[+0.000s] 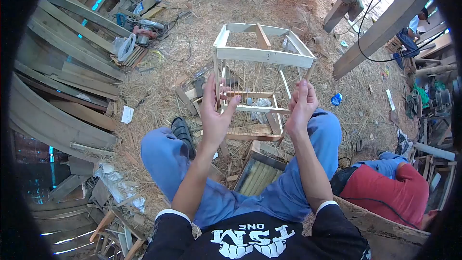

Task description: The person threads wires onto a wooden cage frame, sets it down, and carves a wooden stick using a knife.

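A pale wooden stool frame stands in front of me, with slender legs, lower rails and an open top with one crossbar. My left hand is at its left front leg, thumb spread away and fingers stretched upward; some fingertips pass behind the leg. At the right front leg, my right hand is closed around the wood, thumb pointing up. The hand hides part of that leg.
Wood shavings cover the ground. A circular saw lies on stacked wood at the left. Boards line the left side. A slatted wooden piece lies between my knees. A person in a red shirt is close at right; another sits farther back.
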Available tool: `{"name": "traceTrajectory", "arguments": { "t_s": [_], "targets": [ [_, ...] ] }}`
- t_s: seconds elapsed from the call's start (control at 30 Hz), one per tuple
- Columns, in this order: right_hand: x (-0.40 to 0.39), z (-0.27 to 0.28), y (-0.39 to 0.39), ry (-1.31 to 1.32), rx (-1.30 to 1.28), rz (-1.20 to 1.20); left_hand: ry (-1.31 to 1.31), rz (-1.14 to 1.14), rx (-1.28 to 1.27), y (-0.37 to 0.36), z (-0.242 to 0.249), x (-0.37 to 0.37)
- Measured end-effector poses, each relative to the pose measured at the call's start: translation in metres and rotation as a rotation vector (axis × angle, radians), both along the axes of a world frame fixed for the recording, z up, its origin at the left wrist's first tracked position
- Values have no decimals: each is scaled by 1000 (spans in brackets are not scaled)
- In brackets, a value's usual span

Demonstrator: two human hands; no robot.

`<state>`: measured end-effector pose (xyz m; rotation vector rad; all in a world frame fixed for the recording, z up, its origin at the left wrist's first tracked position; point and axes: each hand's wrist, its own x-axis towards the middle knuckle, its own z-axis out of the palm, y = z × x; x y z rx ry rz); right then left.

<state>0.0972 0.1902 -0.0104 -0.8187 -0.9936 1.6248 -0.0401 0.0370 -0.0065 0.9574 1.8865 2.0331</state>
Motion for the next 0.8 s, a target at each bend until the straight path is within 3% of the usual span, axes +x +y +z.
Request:
{"name": "traceTrajectory", "arguments": {
  "t_s": [0.23, 0.37, 0.67, 0.8],
  "targets": [
    [-1, -5, -1, -4, 17, 53, 258, 46, -175, -6, 3, -5],
    [-3, -3, -8, -23, 46, 62, 263, 111, -240, -8, 4, -3],
    [-2, -6, -12, -266, 415, 22, 194, 81, -202, -6, -6, -6],
    [0, 6, -18, -341, 415, 72, 199, 70, -202, -5, -5, -6]
  ]
}}
